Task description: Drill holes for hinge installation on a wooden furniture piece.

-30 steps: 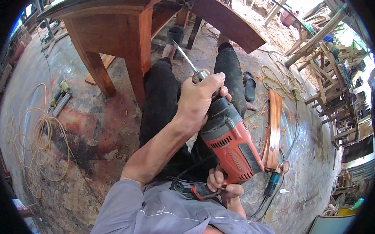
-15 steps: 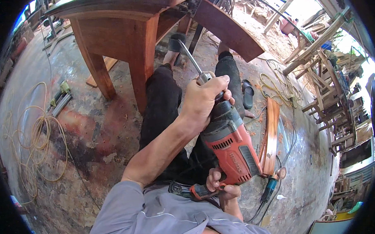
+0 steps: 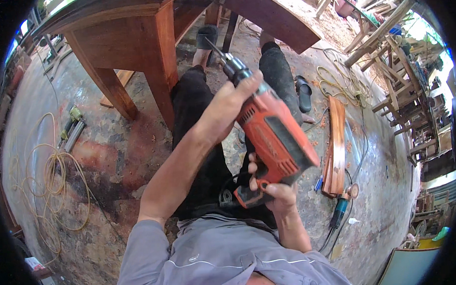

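A red and black power drill (image 3: pixel 284 133) is held in front of my lap, its long metal bit (image 3: pixel 214 47) pointing away and to the left. My left hand (image 3: pixel 231 103) wraps round the front of the drill's body, just behind the dark and silver chuck (image 3: pixel 236 67). Round the rear handle closes my right hand (image 3: pixel 280 193), its thumb on the near side. Past the bit, to the left, stands a reddish-brown wooden table (image 3: pixel 159 54) with thick legs. A curved wooden board (image 3: pixel 276 20) lies at the far middle, beyond my knees.
Strips of wood (image 3: pixel 334 149) lie on the floor at the right, near a teal angle grinder (image 3: pixel 341 209) with a cord. Coiled yellow hose (image 3: pixel 58 171) and a green nail gun (image 3: pixel 74 125) are at the left. A black sandal (image 3: pixel 303 93) sits beside my right leg. Wooden frames (image 3: pixel 402 93) stand far right.
The drill has risen and moved away from my body, both hands with it. My left hand now sits farther back, leaving the chuck in plain sight. The table appears farther left.
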### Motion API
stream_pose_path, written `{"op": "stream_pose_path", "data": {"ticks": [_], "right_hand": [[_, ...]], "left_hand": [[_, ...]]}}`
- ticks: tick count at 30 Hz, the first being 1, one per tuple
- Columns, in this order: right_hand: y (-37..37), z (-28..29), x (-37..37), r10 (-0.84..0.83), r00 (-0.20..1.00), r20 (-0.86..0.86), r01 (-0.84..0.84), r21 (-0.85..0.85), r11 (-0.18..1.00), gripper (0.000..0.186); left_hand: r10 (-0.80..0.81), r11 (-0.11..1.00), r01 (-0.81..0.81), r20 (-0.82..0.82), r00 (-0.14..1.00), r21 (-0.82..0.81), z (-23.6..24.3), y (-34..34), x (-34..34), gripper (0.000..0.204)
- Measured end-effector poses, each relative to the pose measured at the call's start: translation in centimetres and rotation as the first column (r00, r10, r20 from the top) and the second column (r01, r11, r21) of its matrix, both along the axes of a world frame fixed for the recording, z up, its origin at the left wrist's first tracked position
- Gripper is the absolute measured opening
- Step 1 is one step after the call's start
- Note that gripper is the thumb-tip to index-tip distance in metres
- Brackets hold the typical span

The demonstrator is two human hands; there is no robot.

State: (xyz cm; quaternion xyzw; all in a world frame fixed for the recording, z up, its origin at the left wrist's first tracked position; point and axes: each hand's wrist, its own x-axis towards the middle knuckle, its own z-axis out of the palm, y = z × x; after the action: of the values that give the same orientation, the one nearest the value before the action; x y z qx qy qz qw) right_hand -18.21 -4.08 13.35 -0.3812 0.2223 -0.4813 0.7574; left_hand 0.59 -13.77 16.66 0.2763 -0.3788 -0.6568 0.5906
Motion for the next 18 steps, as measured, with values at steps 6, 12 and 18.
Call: {"op": "stream_pose_path", "data": {"ticks": [6,12,18], "right_hand": [[-5.9,2.9,4.0,-0.216,0.829,-0.516,0.057,-0.307,0.95,0.068],[-14.4,2.5,10.4,-0.613,0.69,-0.384,-0.13,-0.9,0.417,0.077],[-17.0,1.5,11.6,-0.648,0.502,-0.573,-0.241,-0.812,0.531,0.091]], "left_hand": [[0.333,0.895,-0.315,0.004,0.943,-0.316,1.9,1.6,0.1,0.081],[0.586,0.787,-0.481,0.22,0.78,-0.387,1.6,-0.8,1.9,0.083],[0.6,0.79,-0.603,-0.063,0.798,-0.113,-1.3,-4.6,3.2,0.054]]}}
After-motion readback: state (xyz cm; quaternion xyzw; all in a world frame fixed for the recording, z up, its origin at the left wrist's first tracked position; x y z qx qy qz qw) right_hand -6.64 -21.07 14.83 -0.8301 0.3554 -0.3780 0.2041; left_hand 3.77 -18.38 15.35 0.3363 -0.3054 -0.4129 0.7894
